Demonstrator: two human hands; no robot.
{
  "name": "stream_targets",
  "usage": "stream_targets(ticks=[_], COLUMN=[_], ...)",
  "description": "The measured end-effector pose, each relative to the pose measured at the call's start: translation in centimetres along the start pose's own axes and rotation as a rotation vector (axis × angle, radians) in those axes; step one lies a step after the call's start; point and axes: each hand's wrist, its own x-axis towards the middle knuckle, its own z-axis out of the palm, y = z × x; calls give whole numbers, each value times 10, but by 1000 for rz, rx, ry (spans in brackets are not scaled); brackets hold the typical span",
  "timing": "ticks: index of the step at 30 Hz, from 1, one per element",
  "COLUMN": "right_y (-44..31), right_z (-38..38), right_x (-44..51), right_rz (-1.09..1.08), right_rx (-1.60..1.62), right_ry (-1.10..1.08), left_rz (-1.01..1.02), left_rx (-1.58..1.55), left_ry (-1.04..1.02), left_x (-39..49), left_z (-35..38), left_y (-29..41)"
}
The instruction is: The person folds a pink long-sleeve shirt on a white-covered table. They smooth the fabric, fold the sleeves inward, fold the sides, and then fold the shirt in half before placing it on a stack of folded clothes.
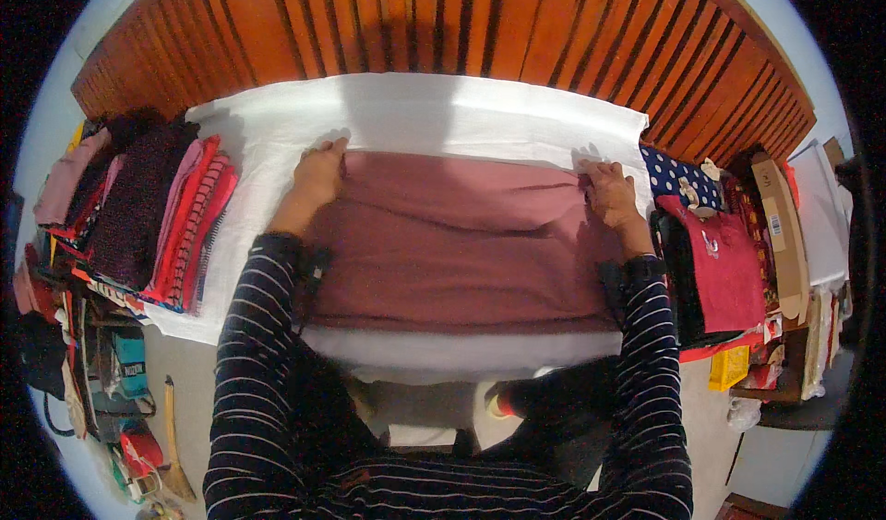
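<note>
A mauve folded cloth (pixel 457 257) lies spread in front of me on a white sheet (pixel 408 115), with a few soft creases across it. At its far left corner, the fingers of my left hand (pixel 322 167) are bent around the edge. My right hand (pixel 610 191) grips the far right corner the same way, fingers curled and partly hiding the fabric there. Both arms reach forward in dark striped sleeves, on either side of the cloth. The cloth's near edge runs along the white sheet's front side.
Folded clothes (pixel 187 222) in red, pink and dark colours are stacked at left. A crimson garment (pixel 730 264) lies on dark fabric at right, near a cardboard box (pixel 782 236). Behind rises a slatted wooden panel (pixel 387 22). A broom (pixel 173 451) is on the floor at left.
</note>
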Motion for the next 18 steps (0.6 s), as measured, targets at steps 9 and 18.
stream_targets(ticks=[9, 18], right_y=[2, -7], right_z=[6, 15], right_x=[24, 26], right_rz=[7, 75], right_rx=[-137, 97], right_ry=[-11, 143], left_rz=[-84, -276], left_rx=[-53, -74], left_ry=[-151, 93], left_x=[37, 46], left_z=[-9, -2], left_y=[-13, 7])
